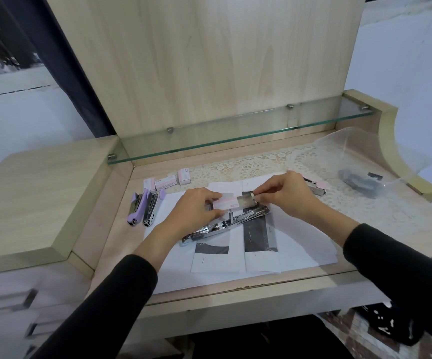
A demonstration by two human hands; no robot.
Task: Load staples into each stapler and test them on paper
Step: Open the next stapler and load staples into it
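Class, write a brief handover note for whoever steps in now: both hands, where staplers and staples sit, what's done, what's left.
Left hand grips the staple box; right hand pinches its inner tray, partly slid out. An open silver stapler lies on the paper beneath. Two purple staplers lie left, three more boxes behind them, a pink stapler behind the right hand.
Done: box opened.
Left: load the silver stapler, test; the others' state unclear.
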